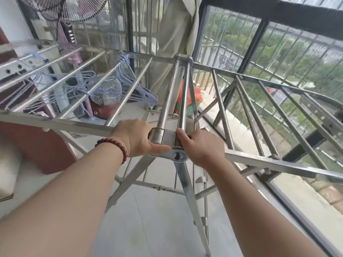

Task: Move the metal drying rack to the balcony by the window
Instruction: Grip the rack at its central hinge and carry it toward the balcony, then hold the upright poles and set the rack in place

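Note:
The metal drying rack (172, 86) stands unfolded in front of me, its two wings spread left and right and its crossed legs on the pale floor. My left hand (136, 136), with a red bead bracelet on the wrist, grips the near end of the left centre bar. My right hand (201, 145) grips the near end of the right centre bar beside the hinge plate. The window (278, 58) with its dark frame and outer metal bars runs along the right, close to the rack's right wing.
A standing fan (68, 8) is at the top left. Blue wire hangers (126, 78) and a mesh basket (106, 93) lie under the left wing. A red-brown cabinet (37, 145) is at the left. A beige curtain (174, 39) hangs ahead, with colourful items (187, 101) below.

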Tool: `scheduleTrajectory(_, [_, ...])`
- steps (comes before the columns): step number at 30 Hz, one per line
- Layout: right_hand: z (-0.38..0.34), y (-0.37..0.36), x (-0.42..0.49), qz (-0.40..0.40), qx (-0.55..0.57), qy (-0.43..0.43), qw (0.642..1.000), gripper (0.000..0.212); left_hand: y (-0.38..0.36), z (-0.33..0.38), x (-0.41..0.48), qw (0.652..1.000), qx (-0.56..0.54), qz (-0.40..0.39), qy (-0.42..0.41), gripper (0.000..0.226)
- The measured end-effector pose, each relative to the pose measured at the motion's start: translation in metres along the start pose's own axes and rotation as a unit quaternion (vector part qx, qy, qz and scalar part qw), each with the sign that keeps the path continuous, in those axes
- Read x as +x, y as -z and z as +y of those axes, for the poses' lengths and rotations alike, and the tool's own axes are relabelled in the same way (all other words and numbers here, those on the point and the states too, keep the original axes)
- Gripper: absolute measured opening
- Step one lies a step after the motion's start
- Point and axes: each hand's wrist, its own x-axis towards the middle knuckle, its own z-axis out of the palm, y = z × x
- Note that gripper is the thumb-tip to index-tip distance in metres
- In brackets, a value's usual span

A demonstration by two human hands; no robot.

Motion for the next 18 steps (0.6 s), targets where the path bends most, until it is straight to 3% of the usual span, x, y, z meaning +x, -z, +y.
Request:
scheduleTrajectory(4, [-0.002,0.004,-0.003,-0.022,0.043,0.006,0.999,0.071,0.001,-0.001,-0.002,1.0,-0.028,-0.008,-0.012,0.094])
scheduleTrajectory(6, [-0.002,0.013,0.001,-0.025,0.174,-0.037,0.984,0.074,0.003,-0.003,-0.003,0.999,-0.028,-0.02,-0.03,0.105])
scheduleTrajectory(8, [-0.002,0.026,0.006,0.024,0.27,-0.082,0.959,0.062,0.005,-0.005,-0.006,0.998,-0.026,-0.044,-0.034,0.107])
scheduleTrajectory(11, [-0.001,0.034,0.005,0.057,0.229,-0.098,0.967,0.039,0.011,-0.005,-0.007,0.993,-0.069,-0.09,-0.023,0.106])
scheduleTrajectory(15, [-0.006,0.032,-0.001,0.058,0.209,-0.104,0.971,0.035,0.019,-0.004,-0.006,0.958,-0.273,-0.075,0.049,0.101])
scheduleTrajectory(18, [-0.012,0.027,-0.004,0.047,0.184,-0.081,0.978,0.039,0.016,-0.013,0.0,0.971,-0.218,-0.045,0.086,0.09])
